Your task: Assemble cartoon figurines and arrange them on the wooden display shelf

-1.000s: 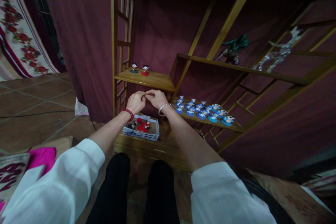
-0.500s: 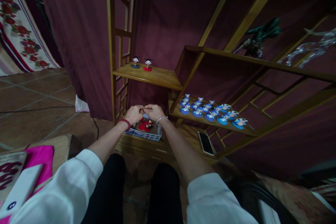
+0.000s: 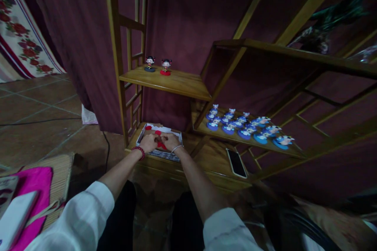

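Note:
A low open cardboard box [image 3: 169, 129] stands on the bottom board of a wooden shelf unit, with red pieces [image 3: 148, 128] inside it. Both of my hands reach down into this box. My left hand [image 3: 148, 142], with a red bead bracelet, has its fingers curled in towards the middle. Facing it, my right hand [image 3: 171, 141], wearing a silvery bracelet, is closed the same way. Between the fingertips there are small red and dark figurines [image 3: 161, 144], partly covered. Exactly what each hand grips is hidden.
Two small figurines, one on a dark base [image 3: 150, 64] and one on a red base [image 3: 165, 67], stand on the upper left shelf [image 3: 176, 82]. Several blue-based figurines [image 3: 246, 130] fill the right shelf. A phone [image 3: 236, 163] lies below them. A cushioned seat is at left.
My hands have lowered from above the box's back edge into its middle, onto the red figurines. The view has shifted slightly, bringing the shelves closer.

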`<state>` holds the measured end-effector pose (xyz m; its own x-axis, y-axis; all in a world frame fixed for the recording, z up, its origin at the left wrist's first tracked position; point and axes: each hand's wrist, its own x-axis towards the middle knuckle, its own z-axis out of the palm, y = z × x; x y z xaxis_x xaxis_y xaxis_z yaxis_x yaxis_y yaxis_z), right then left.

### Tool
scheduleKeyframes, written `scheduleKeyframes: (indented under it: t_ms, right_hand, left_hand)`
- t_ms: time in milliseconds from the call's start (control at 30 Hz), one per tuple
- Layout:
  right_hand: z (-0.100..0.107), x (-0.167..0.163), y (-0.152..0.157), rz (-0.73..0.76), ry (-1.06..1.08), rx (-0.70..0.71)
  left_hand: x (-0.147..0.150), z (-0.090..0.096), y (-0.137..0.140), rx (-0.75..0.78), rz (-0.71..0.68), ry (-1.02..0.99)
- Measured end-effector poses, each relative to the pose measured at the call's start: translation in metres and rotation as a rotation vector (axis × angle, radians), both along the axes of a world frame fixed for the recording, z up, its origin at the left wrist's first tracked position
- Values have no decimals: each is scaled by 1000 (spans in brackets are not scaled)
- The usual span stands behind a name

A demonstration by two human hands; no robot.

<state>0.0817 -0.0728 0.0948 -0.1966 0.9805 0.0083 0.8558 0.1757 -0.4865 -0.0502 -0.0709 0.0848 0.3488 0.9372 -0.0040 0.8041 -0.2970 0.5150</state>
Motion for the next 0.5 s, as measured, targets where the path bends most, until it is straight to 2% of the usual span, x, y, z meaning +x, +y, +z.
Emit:
scheduleKeyframes:
  t_ms: [233, 500]
  right_hand:
    - [-35, 12, 10, -49, -78, -142]
    - [-53, 19, 16, -67, -165, -267]
  left_hand:
    - [-10, -29, 22, -176, -1, 130]
    - [-23, -54, 54, -236, 83, 166]
